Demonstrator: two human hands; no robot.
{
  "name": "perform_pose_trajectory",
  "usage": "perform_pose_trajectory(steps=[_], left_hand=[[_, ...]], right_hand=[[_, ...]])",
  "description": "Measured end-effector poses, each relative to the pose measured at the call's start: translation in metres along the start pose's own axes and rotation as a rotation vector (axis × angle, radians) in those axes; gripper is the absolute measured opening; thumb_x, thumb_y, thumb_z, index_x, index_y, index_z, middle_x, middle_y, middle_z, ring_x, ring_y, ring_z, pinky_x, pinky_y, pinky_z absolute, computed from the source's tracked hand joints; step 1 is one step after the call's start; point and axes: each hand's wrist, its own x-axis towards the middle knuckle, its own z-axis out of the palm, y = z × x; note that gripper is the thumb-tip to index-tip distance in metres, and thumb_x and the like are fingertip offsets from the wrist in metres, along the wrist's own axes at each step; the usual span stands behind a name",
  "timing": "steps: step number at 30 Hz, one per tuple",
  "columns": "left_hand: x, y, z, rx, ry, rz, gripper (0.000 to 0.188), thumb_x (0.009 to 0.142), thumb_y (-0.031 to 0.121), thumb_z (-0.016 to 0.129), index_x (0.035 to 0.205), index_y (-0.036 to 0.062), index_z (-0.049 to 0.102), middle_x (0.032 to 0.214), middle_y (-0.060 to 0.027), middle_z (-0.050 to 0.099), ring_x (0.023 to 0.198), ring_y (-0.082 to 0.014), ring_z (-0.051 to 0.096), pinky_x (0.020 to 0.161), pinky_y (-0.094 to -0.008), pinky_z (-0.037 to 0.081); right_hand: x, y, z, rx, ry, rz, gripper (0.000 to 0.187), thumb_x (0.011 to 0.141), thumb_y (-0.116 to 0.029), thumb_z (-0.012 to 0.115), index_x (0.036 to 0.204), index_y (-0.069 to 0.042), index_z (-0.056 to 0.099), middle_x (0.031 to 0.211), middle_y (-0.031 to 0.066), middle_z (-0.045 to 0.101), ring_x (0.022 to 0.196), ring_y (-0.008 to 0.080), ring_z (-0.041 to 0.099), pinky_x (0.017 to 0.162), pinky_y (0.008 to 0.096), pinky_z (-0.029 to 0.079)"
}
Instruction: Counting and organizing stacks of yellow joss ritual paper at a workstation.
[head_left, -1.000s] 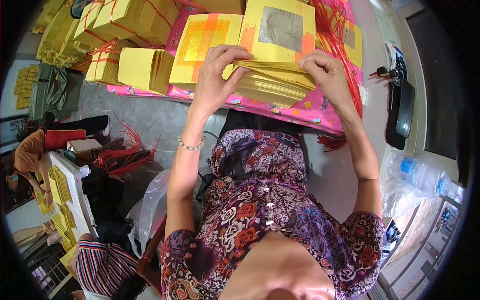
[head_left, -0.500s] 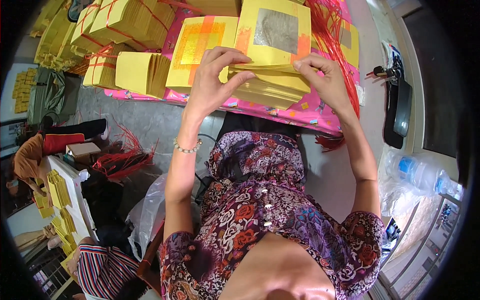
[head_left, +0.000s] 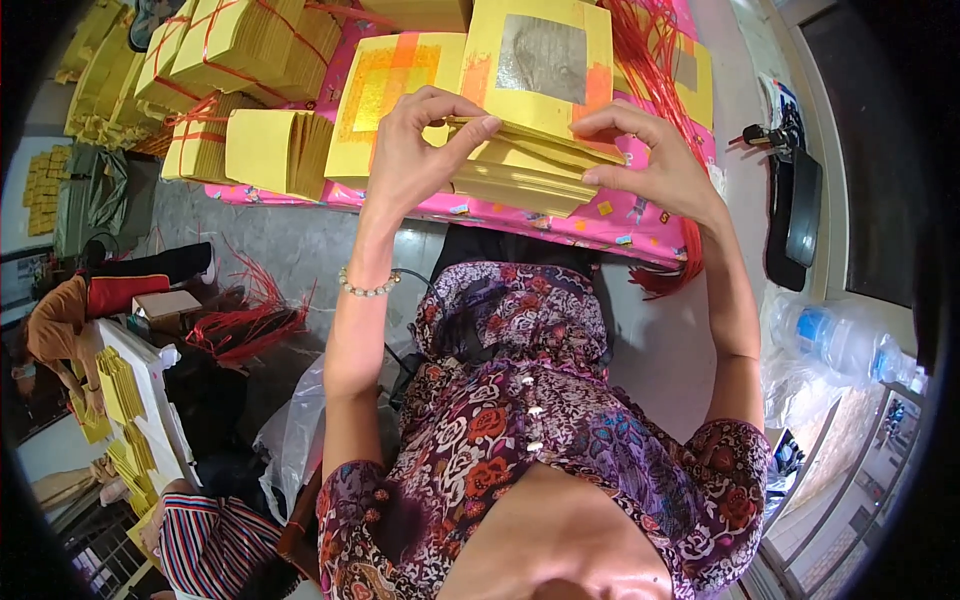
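Observation:
On the near edge of a pink-clothed table, a thick stack of yellow paper sheets (head_left: 520, 188) sits between my hands. Its top sheet (head_left: 535, 113) bears a silver rectangle with orange patches beside it. At the near left corner, the thumb and fingers of my left hand (head_left: 415, 150) pinch the raised upper sheets. My right hand (head_left: 660, 165) holds the right edge, fingers over the top and thumb lower at the side. The raised sheets bow, with gaps showing above the rest of the stack. Left of it lies a yellow stack with a gold square (head_left: 400, 85).
Yellow paper bundles tied with red string (head_left: 255, 50) stand on the table's left, near a folded yellow stack (head_left: 270, 150). Loose red strings (head_left: 660, 70) hang over the right side. Two other people handle yellow paper at a white table (head_left: 165, 385). A clear plastic bottle (head_left: 840, 340) lies right.
My right hand has opened its grip wider, its thumb moving down the stack's side. The raised sheets gape more at the right, and both hands have shifted slightly left.

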Motion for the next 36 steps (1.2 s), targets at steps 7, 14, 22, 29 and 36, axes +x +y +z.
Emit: perform_pose_trajectory(steps=[7, 14, 22, 29, 36], left_hand=[[0.000, -0.006, 0.001, -0.033, 0.034, 0.045, 0.020, 0.076, 0.025, 0.074, 0.080, 0.0057, 0.071, 0.078, -0.0053, 0.065, 0.077, -0.0166, 0.059, 0.074, -0.0305, 0.044], [-0.003, -0.002, -0.002, 0.000, -0.006, 0.030, 0.020, 0.076, 0.024, 0.073, 0.083, 0.0063, 0.070, 0.083, -0.0054, 0.065, 0.084, -0.0200, 0.057, 0.079, -0.0325, 0.043], [-0.001, 0.029, 0.005, 0.512, -0.013, 0.348, 0.038, 0.068, 0.037, 0.076, 0.093, 0.0096, 0.067, 0.091, -0.0068, 0.058, 0.092, -0.0258, 0.051, 0.084, -0.0385, 0.039], [0.020, 0.037, 0.027, 0.625, -0.070, 0.477, 0.024, 0.072, 0.018, 0.070, 0.094, 0.0108, 0.065, 0.093, -0.0038, 0.062, 0.086, -0.0256, 0.056, 0.076, -0.0361, 0.044], [0.031, 0.040, 0.013, 0.416, 0.203, 0.550, 0.029, 0.069, -0.003, 0.062, 0.096, 0.0085, 0.064, 0.082, -0.0080, 0.065, 0.075, -0.0264, 0.060, 0.065, -0.0355, 0.049]], right_hand=[[0.003, 0.001, -0.003, -0.059, -0.014, -0.053, 0.029, 0.075, -0.013, 0.072, 0.101, -0.001, 0.064, 0.093, 0.0056, 0.063, 0.091, 0.0138, 0.059, 0.081, 0.0284, 0.045], [0.004, -0.003, -0.001, -0.295, 0.056, -0.215, 0.019, 0.083, -0.018, 0.066, 0.094, -0.002, 0.064, 0.082, 0.0094, 0.065, 0.071, 0.0231, 0.064, 0.064, 0.0306, 0.050], [0.006, 0.003, -0.002, -0.347, 0.120, -0.277, 0.015, 0.086, -0.017, 0.061, 0.093, -0.004, 0.064, 0.083, 0.0094, 0.064, 0.074, 0.0263, 0.063, 0.063, 0.0330, 0.050], [0.011, -0.012, -0.009, -0.410, 0.158, -0.284, 0.015, 0.086, -0.017, 0.061, 0.093, -0.005, 0.064, 0.081, 0.0082, 0.064, 0.073, 0.0258, 0.062, 0.064, 0.0330, 0.050], [0.014, -0.004, -0.021, -0.303, 0.502, -0.391, 0.034, 0.086, -0.020, 0.063, 0.115, -0.003, 0.058, 0.107, 0.0110, 0.060, 0.096, 0.0189, 0.062, 0.078, 0.0281, 0.049]])
